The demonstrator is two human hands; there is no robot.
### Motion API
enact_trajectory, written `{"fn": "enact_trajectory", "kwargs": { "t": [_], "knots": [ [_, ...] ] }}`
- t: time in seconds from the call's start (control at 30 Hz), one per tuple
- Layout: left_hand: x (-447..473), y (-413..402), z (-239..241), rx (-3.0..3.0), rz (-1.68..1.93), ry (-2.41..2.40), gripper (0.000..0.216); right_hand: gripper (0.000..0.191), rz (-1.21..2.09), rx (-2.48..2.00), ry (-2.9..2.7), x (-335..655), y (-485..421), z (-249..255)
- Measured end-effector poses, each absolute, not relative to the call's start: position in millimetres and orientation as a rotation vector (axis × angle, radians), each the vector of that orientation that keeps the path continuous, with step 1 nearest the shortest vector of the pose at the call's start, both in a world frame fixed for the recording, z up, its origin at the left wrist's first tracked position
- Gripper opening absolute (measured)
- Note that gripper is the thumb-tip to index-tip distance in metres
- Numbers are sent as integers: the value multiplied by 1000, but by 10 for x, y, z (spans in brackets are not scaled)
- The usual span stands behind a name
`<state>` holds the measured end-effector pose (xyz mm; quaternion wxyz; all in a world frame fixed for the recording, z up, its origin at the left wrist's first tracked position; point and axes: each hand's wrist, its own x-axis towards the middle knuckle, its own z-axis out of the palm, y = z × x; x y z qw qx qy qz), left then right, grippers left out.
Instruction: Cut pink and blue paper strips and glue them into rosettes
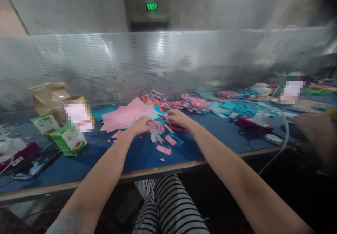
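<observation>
Near the middle of the blue table, my left hand is closed at the edge of a small pink and pale paper flower with strips fanning out below it. My right hand is just to the right, its fingers pinched together; what lies between them is too small and blurred to name. Red scissors handles show directly beneath that hand, and I cannot tell whether it grips them. Cut pink paper pieces lie in front of the hands. A large pink paper sheet lies beyond my left hand.
Finished-looking paper flowers and blue paper strips spread along the back. Green-white boxes, a brown paper bag and a phone are at left. A purple tissue pack and another person's blurred arm are at right.
</observation>
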<state>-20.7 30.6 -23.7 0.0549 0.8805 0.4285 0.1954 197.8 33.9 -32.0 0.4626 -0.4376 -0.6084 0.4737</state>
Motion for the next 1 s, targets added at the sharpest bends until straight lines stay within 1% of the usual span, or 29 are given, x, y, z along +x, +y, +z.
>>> {"fn": "enact_trajectory", "kwargs": {
  "t": [0.17,0.37,0.53,0.83,1.0],
  "knots": [
    [-192,284,-224,2515,683,1332,23,17,1167,-1084,-1500,1985,359,-328],
    [-157,247,-190,2348,806,1138,15,12,1118,-1086,-1553,1985,336,-310],
    [-156,254,-197,2279,812,1104,13,10,1093,-1086,-1579,1978,310,-280],
    [-117,165,-175,2369,711,1170,19,10,1140,-1069,-1567,1976,294,-269],
    [-141,222,-202,2438,717,1214,13,11,1015,-1067,-1480,2009,392,-296]
  ]
}}
